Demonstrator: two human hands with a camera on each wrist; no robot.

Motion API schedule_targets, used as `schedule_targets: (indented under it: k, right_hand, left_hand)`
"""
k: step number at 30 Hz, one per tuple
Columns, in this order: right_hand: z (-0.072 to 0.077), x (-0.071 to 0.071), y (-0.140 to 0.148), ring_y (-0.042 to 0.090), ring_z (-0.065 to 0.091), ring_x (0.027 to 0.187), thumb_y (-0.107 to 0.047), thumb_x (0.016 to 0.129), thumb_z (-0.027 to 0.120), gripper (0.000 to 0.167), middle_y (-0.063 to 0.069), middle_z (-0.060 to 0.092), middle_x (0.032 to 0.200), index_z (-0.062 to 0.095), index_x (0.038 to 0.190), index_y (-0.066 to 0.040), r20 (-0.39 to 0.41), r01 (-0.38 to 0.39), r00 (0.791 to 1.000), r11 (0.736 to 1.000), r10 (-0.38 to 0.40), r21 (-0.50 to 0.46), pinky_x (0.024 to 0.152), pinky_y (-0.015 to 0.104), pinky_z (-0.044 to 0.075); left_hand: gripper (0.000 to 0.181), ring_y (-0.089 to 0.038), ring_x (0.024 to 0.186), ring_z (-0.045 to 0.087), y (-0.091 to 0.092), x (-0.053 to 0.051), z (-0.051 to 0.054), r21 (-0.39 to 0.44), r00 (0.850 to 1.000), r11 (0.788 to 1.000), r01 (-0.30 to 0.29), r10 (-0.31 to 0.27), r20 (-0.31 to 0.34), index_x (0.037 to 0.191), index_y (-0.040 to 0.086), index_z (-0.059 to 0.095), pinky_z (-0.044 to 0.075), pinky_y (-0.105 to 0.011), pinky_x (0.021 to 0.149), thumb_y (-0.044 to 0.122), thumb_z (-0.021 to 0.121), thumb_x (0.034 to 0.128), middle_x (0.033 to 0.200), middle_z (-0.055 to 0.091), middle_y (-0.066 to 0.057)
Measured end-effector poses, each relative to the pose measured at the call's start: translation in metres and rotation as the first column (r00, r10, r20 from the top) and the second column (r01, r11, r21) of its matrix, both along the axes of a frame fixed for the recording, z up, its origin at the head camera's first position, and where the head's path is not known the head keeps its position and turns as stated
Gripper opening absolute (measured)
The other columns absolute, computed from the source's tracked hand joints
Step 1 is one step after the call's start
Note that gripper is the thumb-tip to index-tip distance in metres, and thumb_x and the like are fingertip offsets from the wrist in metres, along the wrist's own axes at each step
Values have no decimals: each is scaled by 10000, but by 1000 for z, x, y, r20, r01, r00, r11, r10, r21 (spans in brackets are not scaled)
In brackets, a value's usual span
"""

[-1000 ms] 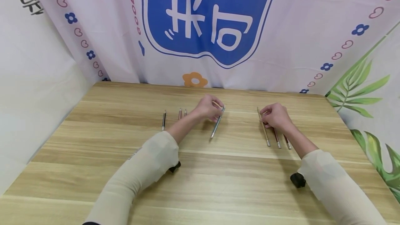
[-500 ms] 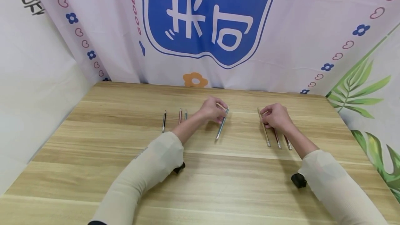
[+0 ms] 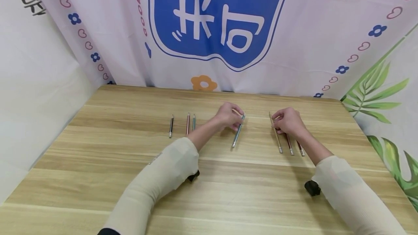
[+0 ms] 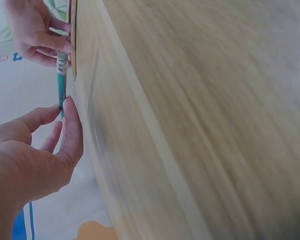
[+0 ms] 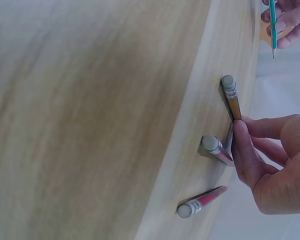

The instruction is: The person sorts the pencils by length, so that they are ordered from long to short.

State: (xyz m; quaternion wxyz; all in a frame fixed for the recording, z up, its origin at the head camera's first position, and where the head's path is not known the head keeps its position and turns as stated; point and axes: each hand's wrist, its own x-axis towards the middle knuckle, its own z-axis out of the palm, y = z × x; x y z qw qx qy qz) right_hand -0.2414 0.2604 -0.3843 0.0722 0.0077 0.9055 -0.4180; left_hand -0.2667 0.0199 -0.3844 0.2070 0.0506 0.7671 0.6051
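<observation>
My left hand pinches a teal pencil between thumb and fingers. In the left wrist view its eraser end points away from the hand, and the pencil is held off the table. To the right, my right hand pinches a yellow pencil that lies on the table. Two red pencils, one close beside the yellow one and another farther out, lie under and next to that hand. Their far ends are hidden by it in the head view.
On the wooden table, left of my left arm, lie a black pencil, a reddish pencil and a green pencil; the forearm partly covers the green one. A printed curtain hangs behind the table's back edge.
My left hand has moved steadily to the right with the teal pencil, nearer the yellow pencil. My right hand and the pencils by it look unmoved.
</observation>
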Motion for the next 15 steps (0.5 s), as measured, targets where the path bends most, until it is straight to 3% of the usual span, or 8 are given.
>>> schedule_targets:
  k: [15]
  right_hand:
    - [3, 1, -1, 87, 661, 556, 102, 859, 686, 303, 208, 723, 883, 647, 1150, 175, 12, -2, 1000, 1000, 2, 17, 535, 244, 634]
  left_hand:
    - [246, -189, 597, 609, 17, -2, -5, 24, 999, 1000, -21, 20, 27, 1088, -61, 653, 619, -251, 525, -169, 681, 869, 857, 682, -201]
